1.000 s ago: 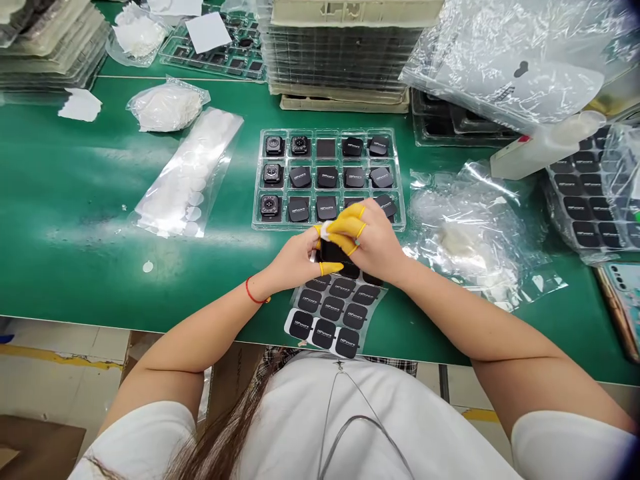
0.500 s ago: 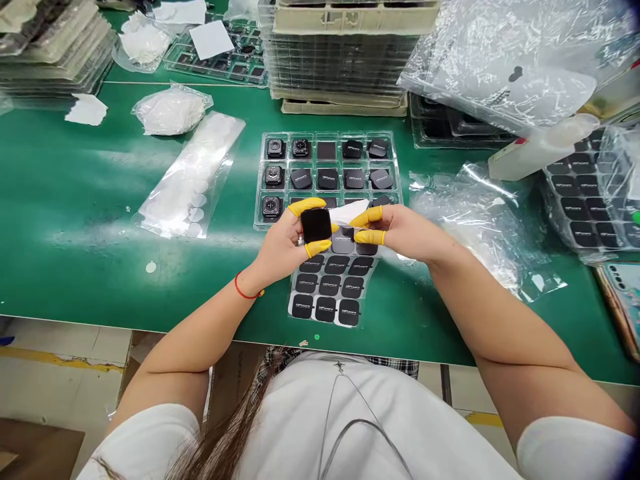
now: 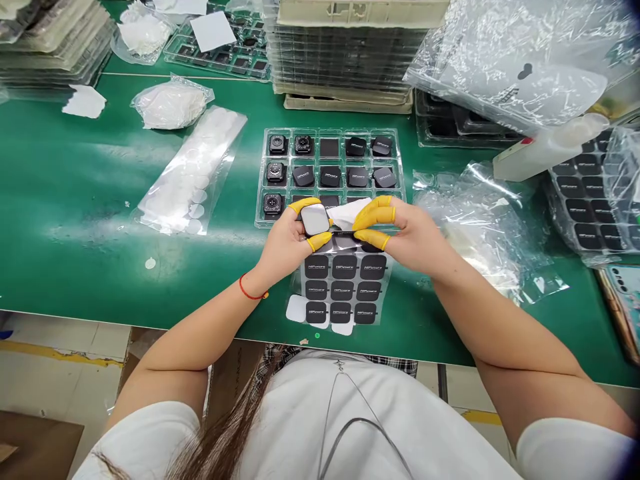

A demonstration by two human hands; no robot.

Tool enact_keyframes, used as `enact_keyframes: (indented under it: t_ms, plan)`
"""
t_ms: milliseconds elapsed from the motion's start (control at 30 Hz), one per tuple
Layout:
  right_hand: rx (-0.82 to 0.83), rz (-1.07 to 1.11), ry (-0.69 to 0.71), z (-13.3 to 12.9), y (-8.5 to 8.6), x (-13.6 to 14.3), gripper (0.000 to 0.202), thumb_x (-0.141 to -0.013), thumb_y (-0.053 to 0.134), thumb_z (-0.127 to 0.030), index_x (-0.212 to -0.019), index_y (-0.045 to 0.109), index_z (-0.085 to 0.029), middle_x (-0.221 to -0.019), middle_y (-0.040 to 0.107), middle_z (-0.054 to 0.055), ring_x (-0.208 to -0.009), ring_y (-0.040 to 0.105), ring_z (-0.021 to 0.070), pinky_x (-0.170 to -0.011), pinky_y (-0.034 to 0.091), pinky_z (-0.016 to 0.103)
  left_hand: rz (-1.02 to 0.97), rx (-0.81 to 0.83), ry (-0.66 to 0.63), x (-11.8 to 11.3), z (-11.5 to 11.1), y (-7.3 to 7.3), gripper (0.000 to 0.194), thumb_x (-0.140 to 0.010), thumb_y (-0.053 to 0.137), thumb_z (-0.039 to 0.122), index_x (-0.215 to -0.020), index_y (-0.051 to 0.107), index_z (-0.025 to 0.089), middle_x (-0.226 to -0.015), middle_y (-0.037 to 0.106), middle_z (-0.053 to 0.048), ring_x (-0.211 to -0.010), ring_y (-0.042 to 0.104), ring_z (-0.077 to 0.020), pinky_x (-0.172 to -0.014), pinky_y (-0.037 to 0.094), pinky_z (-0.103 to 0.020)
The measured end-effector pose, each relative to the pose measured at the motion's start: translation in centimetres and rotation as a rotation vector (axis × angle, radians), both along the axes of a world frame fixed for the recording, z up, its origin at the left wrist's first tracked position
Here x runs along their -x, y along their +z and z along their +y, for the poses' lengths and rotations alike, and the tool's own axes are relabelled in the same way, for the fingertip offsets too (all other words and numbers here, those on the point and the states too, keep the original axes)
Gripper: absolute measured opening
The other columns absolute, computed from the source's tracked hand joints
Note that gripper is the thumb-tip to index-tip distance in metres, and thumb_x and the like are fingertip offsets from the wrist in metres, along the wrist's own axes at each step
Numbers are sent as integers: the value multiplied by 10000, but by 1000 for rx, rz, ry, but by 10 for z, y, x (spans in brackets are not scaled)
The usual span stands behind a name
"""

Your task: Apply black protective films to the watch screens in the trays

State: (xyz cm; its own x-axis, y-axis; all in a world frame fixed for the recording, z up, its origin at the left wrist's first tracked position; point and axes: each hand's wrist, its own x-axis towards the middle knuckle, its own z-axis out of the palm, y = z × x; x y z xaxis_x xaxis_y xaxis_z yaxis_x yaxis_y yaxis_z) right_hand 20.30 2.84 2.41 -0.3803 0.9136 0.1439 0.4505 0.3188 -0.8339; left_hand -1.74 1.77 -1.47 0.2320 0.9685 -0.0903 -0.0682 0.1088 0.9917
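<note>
My left hand [image 3: 295, 233], with yellow finger cots on its fingertips, grips a square smartwatch body [image 3: 315, 219] by its edges. Its glossy face is turned up and reflects pale light. Close by on the right, my right hand [image 3: 387, 223], also in yellow finger cots, is closed on a crumpled white wipe [image 3: 350, 215]. Just under the thumb is the upper part of a clear sheet of black square film labels [image 3: 344, 267]; I cannot tell whether the fingers pinch it too. White square pieces [image 3: 343, 329] show below the sheet. Behind my hands sits a clear compartment tray [image 3: 260, 180] holding watches and black-covered squares.
Stacked trays [image 3: 345, 60] stand at the back. A white bottle [image 3: 547, 150] and plastic bags [image 3: 470, 220] lie to the right, with a phone [image 3: 620, 293] at the edge. On the left are a strip of round clear stickers [image 3: 193, 173] and a bagged white bundle [image 3: 173, 103].
The watch has tilted in my left hand, its face turning from black to bright with reflection. The label sheet has shifted right, uncovering white pieces beneath. My right fingers have closed further over the wipe.
</note>
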Motion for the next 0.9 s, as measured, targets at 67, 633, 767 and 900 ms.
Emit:
enact_keyframes:
  t_ms: [67, 633, 767, 900]
  plan:
    - [32, 98, -43, -4, 6, 3, 21, -757, 714, -241, -774, 725, -247, -897, 701, 19, -901, 636, 202, -880, 505, 401, 29, 46, 8, 0, 1, -2, 584, -727, 782, 282, -1222, 480, 211, -956, 691, -34, -937, 714, -220, -791, 611, -344]
    - [597, 435, -134, -9, -16, 26, 94, -714, 758, -280, -746, 714, -202, -816, 700, -2, -769, 619, 125, -755, 501, 284, 167, -29, -200, -9, -18, -8, 553, -793, 714, 231, -1282, 457, 269, -957, 688, -1, -781, 681, -123, -654, 506, -218]
    - [610, 451, -137, -8, -17, 27, 95, -707, 761, -278, -736, 712, -201, -800, 697, -5, -761, 611, 119, -759, 491, 280, 187, -43, -191, -9, -18, -7, 561, -786, 721, 245, -1282, 459, 255, -997, 693, -14, -799, 686, -131, -673, 516, -229]
    - [610, 446, -136, -7, -17, 28, 101, -700, 759, -274, -746, 711, -198, -806, 699, -2, -765, 614, 124, -764, 492, 285, 196, -53, -191, -9, -18, -5, 547, -788, 715, 247, -1275, 464, 251, -989, 693, -11, -799, 689, -136, -673, 518, -233]
